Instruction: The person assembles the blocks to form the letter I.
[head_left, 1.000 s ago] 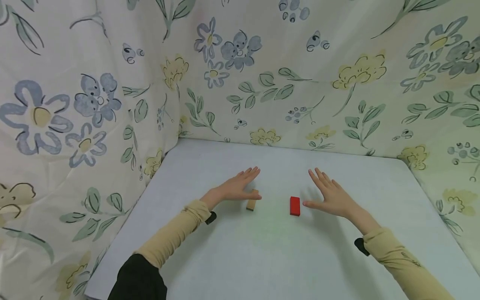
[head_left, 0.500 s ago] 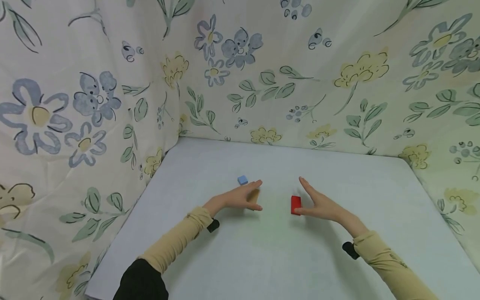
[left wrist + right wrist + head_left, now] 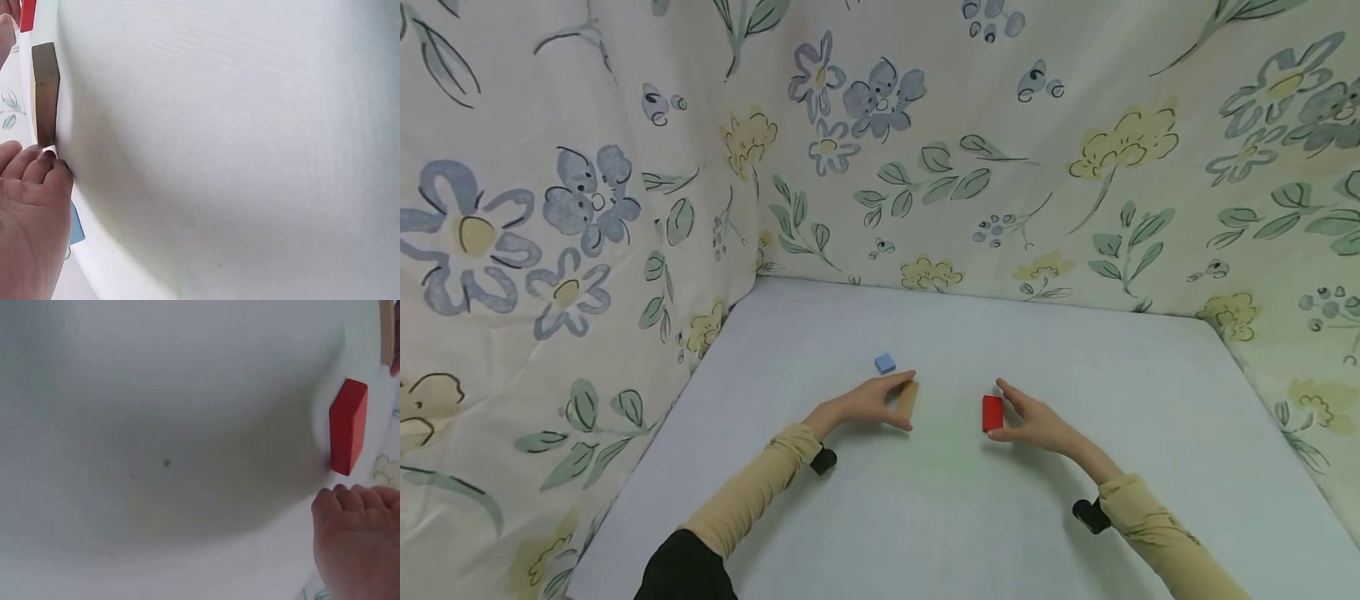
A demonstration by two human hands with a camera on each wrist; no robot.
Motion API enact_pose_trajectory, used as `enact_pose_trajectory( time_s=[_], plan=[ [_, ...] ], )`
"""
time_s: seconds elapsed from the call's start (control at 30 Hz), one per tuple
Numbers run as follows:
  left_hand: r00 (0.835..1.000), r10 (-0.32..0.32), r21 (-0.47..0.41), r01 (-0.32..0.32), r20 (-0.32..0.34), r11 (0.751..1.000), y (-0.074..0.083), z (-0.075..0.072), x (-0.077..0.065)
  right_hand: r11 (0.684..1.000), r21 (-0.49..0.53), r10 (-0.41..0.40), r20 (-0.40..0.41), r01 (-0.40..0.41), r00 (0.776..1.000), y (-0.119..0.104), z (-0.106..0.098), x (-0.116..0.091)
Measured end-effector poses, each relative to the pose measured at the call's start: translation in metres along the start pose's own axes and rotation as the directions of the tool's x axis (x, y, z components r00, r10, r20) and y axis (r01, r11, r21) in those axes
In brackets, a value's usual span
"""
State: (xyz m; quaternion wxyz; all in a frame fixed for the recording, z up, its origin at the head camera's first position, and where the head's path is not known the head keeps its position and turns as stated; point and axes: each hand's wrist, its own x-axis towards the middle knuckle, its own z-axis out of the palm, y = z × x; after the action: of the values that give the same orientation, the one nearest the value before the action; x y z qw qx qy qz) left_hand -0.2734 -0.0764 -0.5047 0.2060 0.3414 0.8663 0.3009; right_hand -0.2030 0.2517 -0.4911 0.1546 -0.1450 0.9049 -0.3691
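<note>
In the head view, a white table reaches away to a flowered cloth that hangs along its far and left sides. Near the middle of the table, the left hand is placed round a wooden block, thumb on the near side and fingers on the far side; it is loosely curved, and I cannot tell whether it touches the block. The block lies with its length running from near to far, its far end slanting a little to the right. To its right, well apart, lies a red block. The right hand comes at that one from the right, thumb by the near end, fingers by the far end, with no grasp to be seen. A small blue block sits just beyond the left hand. Both arms wear tan sleeves.

In the left wrist view, the fingertips of the left hand are right at one end of the wooden block. The blue block is partly hidden behind the hand, and part of the red block shows at the upper left.

In the right wrist view, the fingertips of the right hand are just beside one end of the red block, a narrow gap between them. Part of the wooden block appears at the upper right edge.
</note>
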Motion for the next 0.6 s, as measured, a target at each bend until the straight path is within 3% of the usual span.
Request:
enact_pose_trajectory(
  time_s=[0.2, 0.6],
  plan=[
    [0.999, 0.032, 0.020, -0.032, 0.006, 0.999, -0.003, 0.000, 0.001, 0.999, 0.044, -0.029, -0.057, 0.031, 0.998, 0.009, 0.008, -0.002],
    [0.997, 0.071, 0.038, -0.072, 0.034, 0.997, -0.008, -0.006, -0.001, 0.995, -0.002, -0.104, -0.162, 0.105, 0.981, 0.016, 0.017, 0.001]
  ],
)
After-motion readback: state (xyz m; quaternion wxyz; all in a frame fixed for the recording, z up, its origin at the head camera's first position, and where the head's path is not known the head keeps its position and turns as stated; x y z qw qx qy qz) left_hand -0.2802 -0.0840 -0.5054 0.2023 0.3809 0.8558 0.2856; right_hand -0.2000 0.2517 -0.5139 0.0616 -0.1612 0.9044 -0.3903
